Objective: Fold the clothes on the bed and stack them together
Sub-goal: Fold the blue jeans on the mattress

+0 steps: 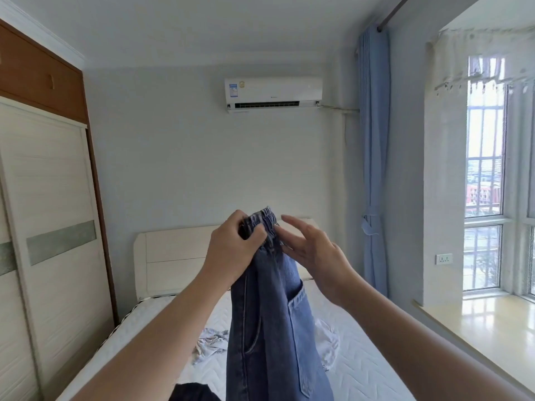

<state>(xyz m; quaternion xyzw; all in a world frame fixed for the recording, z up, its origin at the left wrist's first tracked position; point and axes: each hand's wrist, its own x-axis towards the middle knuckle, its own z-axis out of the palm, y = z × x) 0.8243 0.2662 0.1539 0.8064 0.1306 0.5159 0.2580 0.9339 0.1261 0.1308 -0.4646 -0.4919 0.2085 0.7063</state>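
I hold a pair of blue jeans (272, 328) up in front of me, hanging down over the bed (362, 369). My left hand (231, 250) is clenched on the bunched elastic waistband. My right hand (312, 250) is beside the waistband with fingers spread, its fingertips touching the denim. On the white quilted mattress lie a crumpled pale grey garment (210, 342), a white garment (328, 340) partly hidden behind the jeans, and a dark garment (191, 392) at the bottom edge.
A cream headboard (173, 256) stands against the far wall. A sliding-door wardrobe (49, 227) lines the left side. A window sill (492, 322), blue curtain (373, 169) and windows are to the right. An air conditioner (273, 92) hangs high on the wall.
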